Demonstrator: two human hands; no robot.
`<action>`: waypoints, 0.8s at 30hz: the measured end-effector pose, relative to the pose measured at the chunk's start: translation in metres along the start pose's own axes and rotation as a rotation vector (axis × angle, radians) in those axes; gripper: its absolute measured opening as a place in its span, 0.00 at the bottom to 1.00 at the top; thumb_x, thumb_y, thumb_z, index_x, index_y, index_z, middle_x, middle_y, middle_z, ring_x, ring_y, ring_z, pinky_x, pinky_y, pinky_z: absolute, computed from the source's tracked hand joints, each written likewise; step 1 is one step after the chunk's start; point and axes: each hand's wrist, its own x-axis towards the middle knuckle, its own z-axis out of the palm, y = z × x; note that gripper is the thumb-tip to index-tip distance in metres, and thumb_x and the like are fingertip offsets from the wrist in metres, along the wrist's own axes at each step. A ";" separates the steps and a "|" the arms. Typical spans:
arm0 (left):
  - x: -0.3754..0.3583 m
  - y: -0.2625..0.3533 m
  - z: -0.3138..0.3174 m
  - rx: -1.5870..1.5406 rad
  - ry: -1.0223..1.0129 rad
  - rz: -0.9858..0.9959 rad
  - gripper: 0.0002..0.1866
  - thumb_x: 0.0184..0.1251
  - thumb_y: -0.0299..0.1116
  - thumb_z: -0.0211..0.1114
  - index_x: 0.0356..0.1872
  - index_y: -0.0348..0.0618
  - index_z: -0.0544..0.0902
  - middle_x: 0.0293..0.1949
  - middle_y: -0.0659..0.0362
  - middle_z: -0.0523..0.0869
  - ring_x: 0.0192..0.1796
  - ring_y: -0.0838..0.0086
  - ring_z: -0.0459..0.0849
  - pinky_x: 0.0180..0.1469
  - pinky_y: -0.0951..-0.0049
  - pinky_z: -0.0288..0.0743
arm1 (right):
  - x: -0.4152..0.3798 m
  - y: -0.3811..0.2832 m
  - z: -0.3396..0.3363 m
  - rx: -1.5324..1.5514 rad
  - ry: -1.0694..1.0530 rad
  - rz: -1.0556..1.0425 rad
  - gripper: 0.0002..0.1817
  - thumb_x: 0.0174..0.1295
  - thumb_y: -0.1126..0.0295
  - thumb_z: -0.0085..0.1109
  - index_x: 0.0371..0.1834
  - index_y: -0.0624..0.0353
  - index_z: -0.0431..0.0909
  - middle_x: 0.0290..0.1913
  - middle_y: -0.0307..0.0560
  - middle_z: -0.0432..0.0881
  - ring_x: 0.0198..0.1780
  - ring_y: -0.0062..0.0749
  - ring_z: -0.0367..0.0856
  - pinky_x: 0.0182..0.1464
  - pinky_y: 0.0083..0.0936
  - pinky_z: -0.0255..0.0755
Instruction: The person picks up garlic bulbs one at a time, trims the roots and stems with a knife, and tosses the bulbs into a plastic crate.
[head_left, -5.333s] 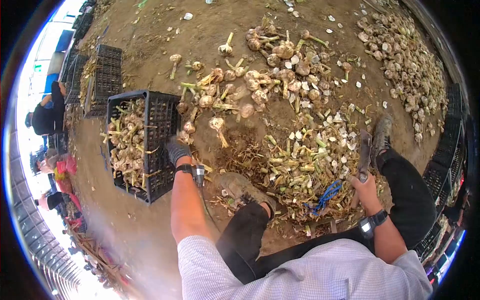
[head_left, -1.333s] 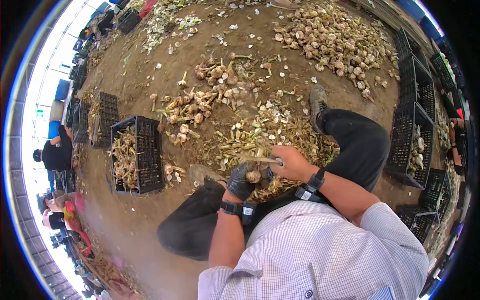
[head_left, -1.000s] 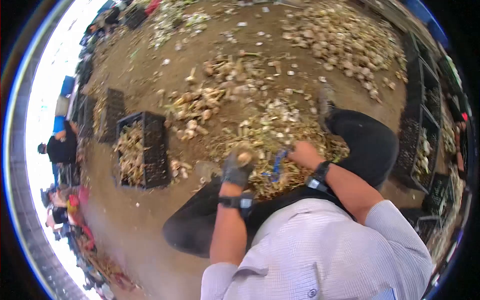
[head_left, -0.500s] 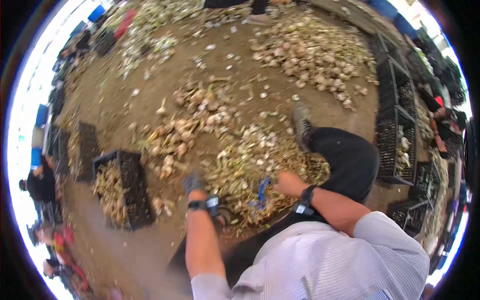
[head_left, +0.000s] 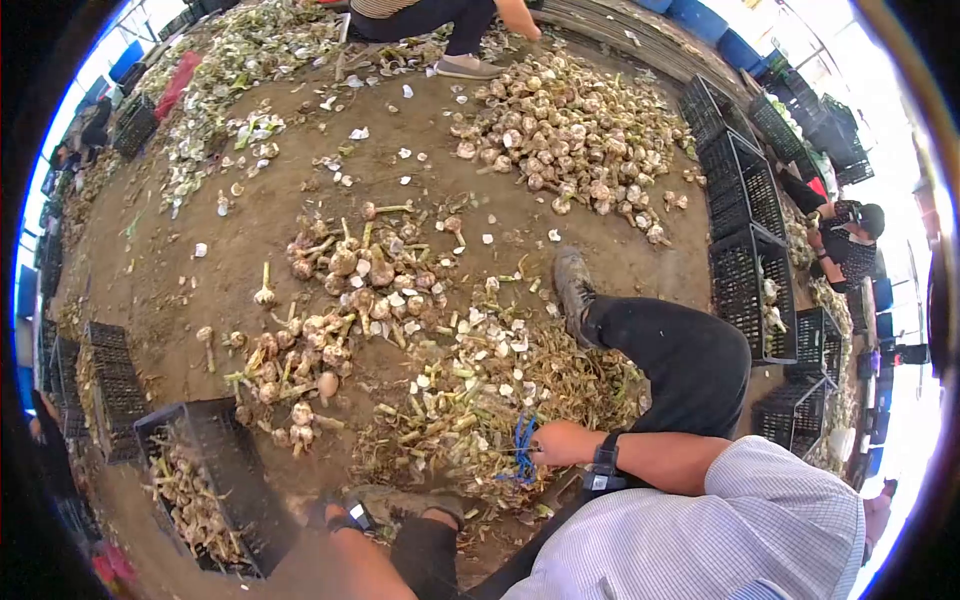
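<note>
In the head view, the person's right hand [head_left: 562, 443] is low in the middle, curled loosely over the near edge of a heap of cut green-and-tan garlic stalks and white skins [head_left: 480, 385]. Its fingers lie against a blue cord loop [head_left: 524, 450] on the heap; whether the hand is clamped on the cord or only resting there, I cannot tell. A black wrist strap with a small device [head_left: 603, 462] sits just behind the hand, on a bare forearm with a pale checked sleeve further back.

The left hand [head_left: 320, 512] is at the bottom left, wearing a dark glove, with a dark wristband behind it. It reaches toward the near corner of a black slatted plastic crate holding untrimmed garlic [head_left: 205, 480]. The hand is mostly cut off from sight, so its grip cannot be told, and no bulb shows in it.

Beyond the right hand, past the stalk heap, lies a loose cluster of unwashed garlic bulbs with stalks on the brown earth [head_left: 345, 300]. Further out is a large pile of trimmed pale garlic bulbs [head_left: 560, 135]. To the right of the right hand, a leg in black trousers ends in a dusty grey shoe [head_left: 572, 285], with a row of empty black crates [head_left: 745, 215] beyond. Another person stands at the top edge.
</note>
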 end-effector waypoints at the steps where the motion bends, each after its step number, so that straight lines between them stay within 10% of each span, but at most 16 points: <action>1: 0.007 -0.002 0.004 0.033 -0.005 0.007 0.24 0.63 0.43 0.61 0.57 0.39 0.78 0.50 0.51 0.83 0.49 0.60 0.80 0.49 0.60 0.75 | 0.001 0.000 0.000 0.015 -0.002 0.015 0.22 0.58 0.53 0.57 0.35 0.67 0.80 0.29 0.63 0.81 0.34 0.58 0.81 0.40 0.49 0.74; 13: 0.007 0.008 -0.018 0.274 0.009 0.301 0.22 0.57 0.40 0.65 0.53 0.42 0.80 0.44 0.53 0.85 0.44 0.61 0.82 0.49 0.60 0.76 | -0.009 -0.022 -0.016 0.098 0.134 -0.016 0.24 0.61 0.51 0.56 0.31 0.66 0.79 0.25 0.61 0.80 0.29 0.55 0.80 0.35 0.47 0.73; 16: -0.021 0.050 -0.031 0.306 0.039 0.595 0.22 0.56 0.39 0.66 0.52 0.43 0.81 0.42 0.53 0.85 0.43 0.61 0.82 0.49 0.60 0.76 | -0.016 -0.030 -0.030 0.292 0.246 -0.011 0.25 0.63 0.49 0.56 0.33 0.65 0.80 0.24 0.57 0.80 0.27 0.48 0.80 0.33 0.44 0.73; 20: -0.094 0.123 -0.048 0.252 0.333 1.542 0.21 0.54 0.38 0.68 0.51 0.44 0.81 0.40 0.54 0.86 0.42 0.61 0.83 0.49 0.60 0.76 | -0.024 -0.023 -0.036 0.638 0.474 -0.029 0.24 0.64 0.49 0.58 0.36 0.66 0.81 0.23 0.48 0.80 0.23 0.36 0.78 0.30 0.39 0.72; 24: -0.294 0.173 -0.096 -0.270 -0.434 1.056 0.30 0.53 0.39 0.72 0.58 0.39 0.77 0.52 0.47 0.83 0.51 0.60 0.82 0.55 0.62 0.75 | -0.043 -0.020 -0.050 0.987 0.547 -0.112 0.23 0.66 0.51 0.57 0.38 0.65 0.81 0.25 0.40 0.80 0.22 0.27 0.76 0.28 0.32 0.70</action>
